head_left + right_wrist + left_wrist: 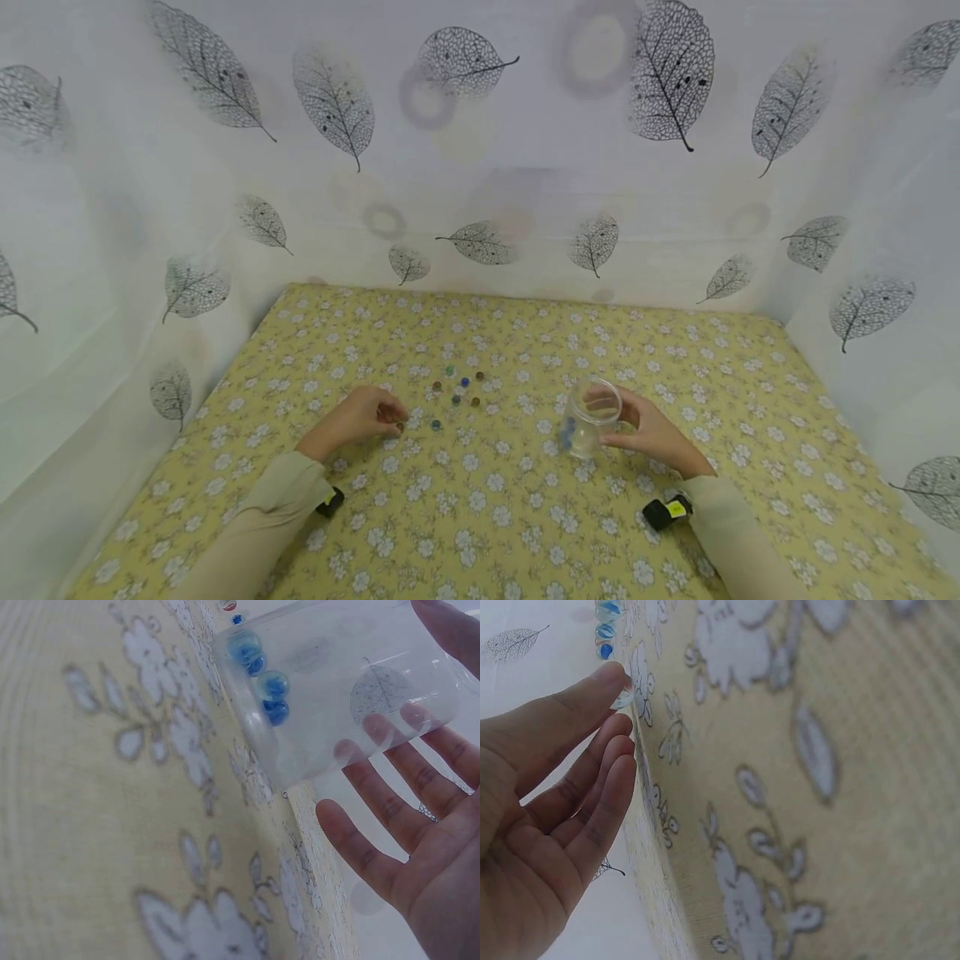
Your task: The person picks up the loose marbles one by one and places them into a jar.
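My left hand is low over the cloth at the left, thumb and forefinger pinching a glass marble at their tips. Its other fingers are bent loosely beneath. Just to the right of it lies a bluish-green marble. Thumb and fingers of my right hand go round the side of a clear jar, whose round mouth faces up. Several blue swirled marbles rest at the jar's bottom, close over the cloth. Part of the right fingers shows through the jar's wall.
More loose marbles lie between the hands: a dark blue marble, a green marble, a brown marble and others. A yellow flowered cloth covers the table. White leaf-print curtains stand at the back and sides.
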The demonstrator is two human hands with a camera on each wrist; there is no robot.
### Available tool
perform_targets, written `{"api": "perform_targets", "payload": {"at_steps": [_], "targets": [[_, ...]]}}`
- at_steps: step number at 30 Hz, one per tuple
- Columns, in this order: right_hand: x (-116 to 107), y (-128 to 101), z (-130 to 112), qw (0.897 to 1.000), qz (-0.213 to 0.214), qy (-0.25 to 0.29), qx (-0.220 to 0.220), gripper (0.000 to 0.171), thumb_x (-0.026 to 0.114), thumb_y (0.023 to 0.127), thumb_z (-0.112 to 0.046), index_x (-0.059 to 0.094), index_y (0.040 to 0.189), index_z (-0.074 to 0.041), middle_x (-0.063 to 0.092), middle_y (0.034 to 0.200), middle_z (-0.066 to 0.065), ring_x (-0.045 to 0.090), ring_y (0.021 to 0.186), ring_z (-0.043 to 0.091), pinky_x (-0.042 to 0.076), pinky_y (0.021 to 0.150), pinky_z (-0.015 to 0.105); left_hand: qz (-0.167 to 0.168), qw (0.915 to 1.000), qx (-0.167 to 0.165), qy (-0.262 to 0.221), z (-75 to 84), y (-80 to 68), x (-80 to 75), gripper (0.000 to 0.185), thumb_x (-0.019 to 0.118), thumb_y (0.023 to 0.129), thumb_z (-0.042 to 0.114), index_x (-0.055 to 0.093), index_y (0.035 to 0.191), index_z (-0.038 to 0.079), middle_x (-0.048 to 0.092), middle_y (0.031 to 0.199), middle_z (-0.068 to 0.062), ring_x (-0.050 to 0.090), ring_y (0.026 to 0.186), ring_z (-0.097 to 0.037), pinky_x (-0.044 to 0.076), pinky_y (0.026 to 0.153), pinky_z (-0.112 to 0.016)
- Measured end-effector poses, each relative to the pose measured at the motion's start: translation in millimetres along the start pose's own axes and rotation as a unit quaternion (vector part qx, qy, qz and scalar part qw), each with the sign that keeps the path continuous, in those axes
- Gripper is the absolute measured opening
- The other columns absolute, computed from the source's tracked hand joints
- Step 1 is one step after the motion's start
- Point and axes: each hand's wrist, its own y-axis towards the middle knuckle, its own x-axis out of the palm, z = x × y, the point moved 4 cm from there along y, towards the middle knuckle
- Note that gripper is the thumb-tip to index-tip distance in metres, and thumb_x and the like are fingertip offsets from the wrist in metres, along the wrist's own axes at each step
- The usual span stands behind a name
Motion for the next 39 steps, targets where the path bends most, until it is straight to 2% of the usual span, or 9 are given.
{"api": "perform_targets", "payload": {"at_steps": [4, 10, 16, 21, 27, 32, 39], "targets": [[-0.4, 0.2, 1.6, 1.000, -0.001, -0.003, 0.001, 0.061, 0.065, 0.085, 0.001, 0.036, 0.139, 0.005, 0.047, 0.131, 0.028, 0.055, 0.115, 0.008, 0.049, 0.091, 0.021, -0.004, 1.0000, 0.001, 0.008, 0.9, 0.0, 0.2, 0.017, 0.073, 0.079, 0.008, 0.071, 0.096, 0.005, 0.069, 0.091, -0.005, 0.061, 0.075, -0.008, 0.051, 0.066, -0.019], [-0.9, -0.1, 3.0, 1.000, -0.004, 0.007, 0.001, 0.062, 0.066, 0.085, -0.001, 0.035, 0.139, 0.006, 0.046, 0.131, 0.029, 0.055, 0.114, 0.003, 0.052, 0.088, 0.025, -0.002, 0.9998, 0.007, 0.018, 1.5, 0.3, 0.2, 0.015, 0.074, 0.078, 0.007, 0.072, 0.093, 0.006, 0.070, 0.090, -0.006, 0.061, 0.074, -0.008, 0.051, 0.065, -0.019], [-0.4, 0.4, 1.5, 1.000, -0.005, -0.008, -0.009, 0.061, 0.065, 0.085, 0.000, 0.037, 0.139, 0.005, 0.047, 0.131, 0.027, 0.055, 0.115, 0.008, 0.048, 0.093, 0.020, -0.002, 0.9995, 0.020, 0.024, 0.8, 1.2, 1.6, 0.012, 0.074, 0.078, 0.007, 0.073, 0.090, 0.007, 0.070, 0.088, -0.006, 0.061, 0.071, -0.007, 0.051, 0.063, -0.019], [-0.5, -0.1, 1.3, 1.000, -0.003, -0.011, -0.011, 0.061, 0.065, 0.085, 0.001, 0.036, 0.139, 0.007, 0.047, 0.131, 0.027, 0.055, 0.116, 0.010, 0.047, 0.093, 0.020, -0.002, 0.9998, 0.012, 0.016, 0.3, 0.8, 2.5, 0.011, 0.074, 0.078, 0.007, 0.073, 0.089, 0.008, 0.070, 0.087, -0.005, 0.061, 0.071, -0.007, 0.052, 0.063, -0.020], [-0.8, -0.4, 2.8, 1.000, 0.001, -0.011, -0.006, 0.062, 0.066, 0.085, 0.001, 0.035, 0.139, 0.007, 0.048, 0.132, 0.027, 0.055, 0.115, 0.004, 0.047, 0.093, 0.020, -0.003, 0.9997, 0.017, 0.017, 1.8, 0.0, 1.8, 0.011, 0.074, 0.078, 0.006, 0.073, 0.089, 0.007, 0.070, 0.086, -0.005, 0.060, 0.070, -0.006, 0.052, 0.062, -0.020], [-0.9, 0.1, 4.5, 1.000, 0.002, -0.012, -0.006, 0.062, 0.066, 0.084, 0.001, 0.036, 0.139, 0.007, 0.048, 0.131, 0.027, 0.055, 0.114, 0.004, 0.048, 0.093, 0.020, -0.003, 1.0000, 0.004, 0.008, 1.3, 0.3, 0.7, 0.009, 0.073, 0.079, 0.007, 0.073, 0.089, 0.008, 0.069, 0.084, -0.003, 0.060, 0.070, -0.006, 0.051, 0.062, -0.019], [-0.5, 0.1, 3.7, 1.000, 0.000, -0.014, -0.007, 0.062, 0.066, 0.085, 0.001, 0.036, 0.139, 0.007, 0.048, 0.131, 0.026, 0.054, 0.113, 0.000, 0.049, 0.091, 0.023, 0.013, 0.9997, -0.010, 0.020, 3.7, 2.1, -4.4, 0.008, 0.073, 0.080, 0.008, 0.073, 0.088, 0.009, 0.069, 0.083, 0.000, 0.060, 0.072, -0.007, 0.051, 0.064, -0.020]]}}
